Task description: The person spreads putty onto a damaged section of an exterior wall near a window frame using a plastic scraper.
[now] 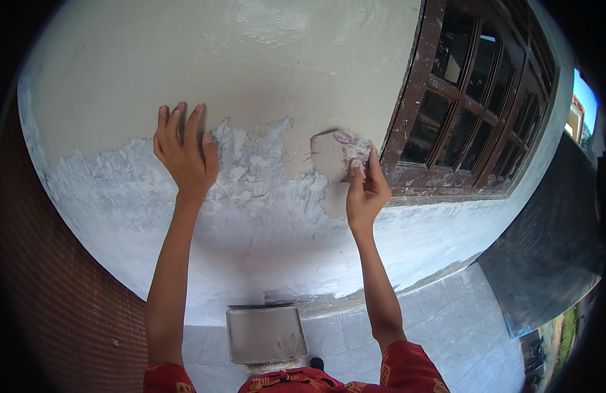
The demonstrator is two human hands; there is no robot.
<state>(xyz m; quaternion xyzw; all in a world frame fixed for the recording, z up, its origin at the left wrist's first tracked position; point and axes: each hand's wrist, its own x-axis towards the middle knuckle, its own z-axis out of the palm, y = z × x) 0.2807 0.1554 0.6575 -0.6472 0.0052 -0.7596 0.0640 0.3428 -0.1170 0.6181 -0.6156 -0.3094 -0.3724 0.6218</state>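
Plastering is the step in hand, by the look of it: a coat of smooth grey-beige skim is being spread over a rough white wall (250, 216), and the spreading is mid-stroke. Taking the wooden window (466, 98) as the landmark and going left to right: well to the left of the window, the left hand (183, 154) lies flat on the wall, fingers spread and pointing up, right at the ragged edge where fresh skim meets old white surface. It holds nothing, only braces. Closer in, just left of the window's lower corner, the right hand (365, 190) has its fingers closed around a flat plastering blade (335, 154), loaded with wet mix and pressed against the wall. The next move, I judge, calls for an even drag of that blade across the bare white patch between the two hands, keeping the mix off the dark window frame.

Above both hands the wall is already coated and smooth; below them it is patchy, scraped, cracked in places. Down below the window, at the foot of the wall, a square tray of grey mix (265, 334) sits on pale floor tiles (447, 327). Red patterned sleeves (407, 370) show at the lower edge. Past the window, far right, daylight and a strip of greenery.
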